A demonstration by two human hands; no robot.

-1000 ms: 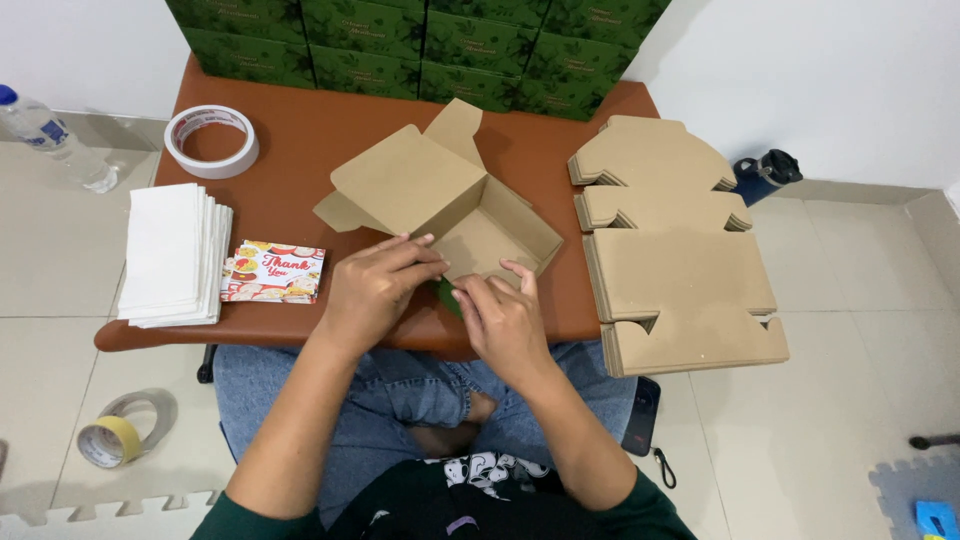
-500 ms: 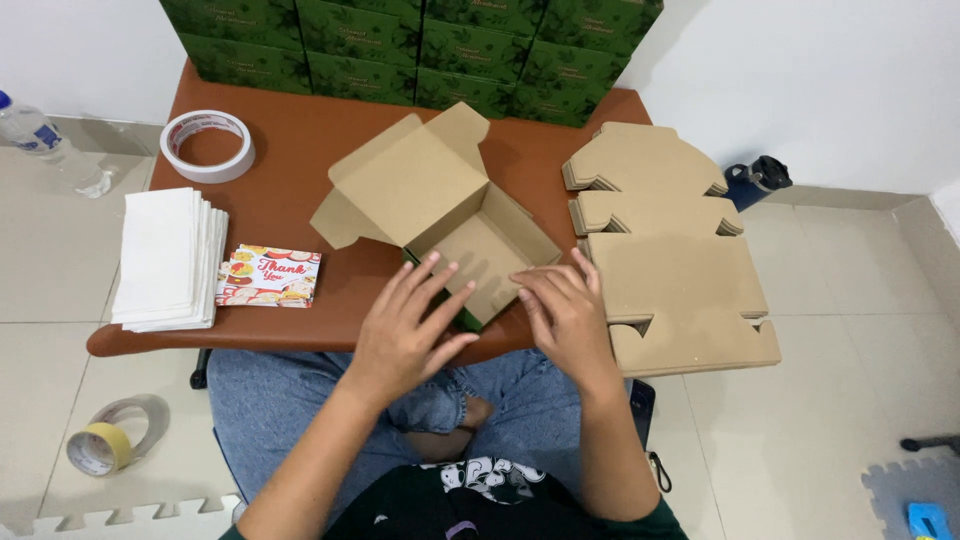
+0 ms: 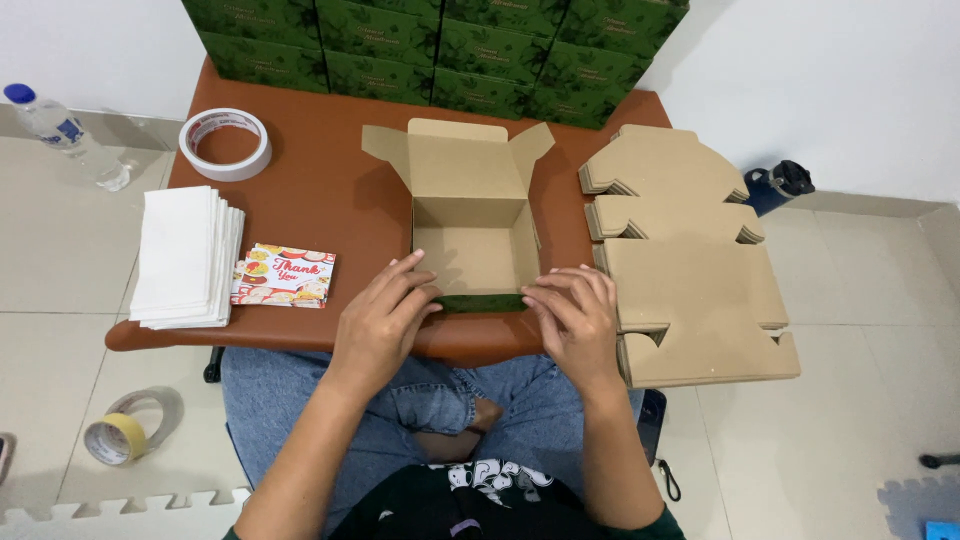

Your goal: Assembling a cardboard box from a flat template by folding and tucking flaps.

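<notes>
From the head camera I see my two hands pressing on the near wall of an open cardboard mailer box (image 3: 470, 225) that sits in the middle of the brown table (image 3: 330, 215). My left hand (image 3: 382, 315) lies flat on the near-left corner, fingers (image 3: 415, 290) spread and extended, not closed round anything. My right hand (image 3: 572, 312) does the same at the near-right corner, its fingers stretched along the dark green front edge (image 3: 480, 302). The lid stands up at the far side with both side flaps out.

I judge the step in hand to be seating the front wall of the box; the side walls look upright already. The next move would call for even pressure from both hands so the wall locks without buckling.

Around it: a stack of flat, unfolded box blanks (image 3: 680, 260) just beside my right hand, a pile of white paper sheets (image 3: 185, 255) and a small stack of printed cards (image 3: 285, 275) to the left, a roll of white tape (image 3: 226, 143) further back, green boxes (image 3: 440, 45) stacked along the far edge. On the floor are a yellow tape roll (image 3: 125, 430) and a water bottle (image 3: 55, 125). Nothing blocks the box itself, though the blanks sit close to my right wrist.
</notes>
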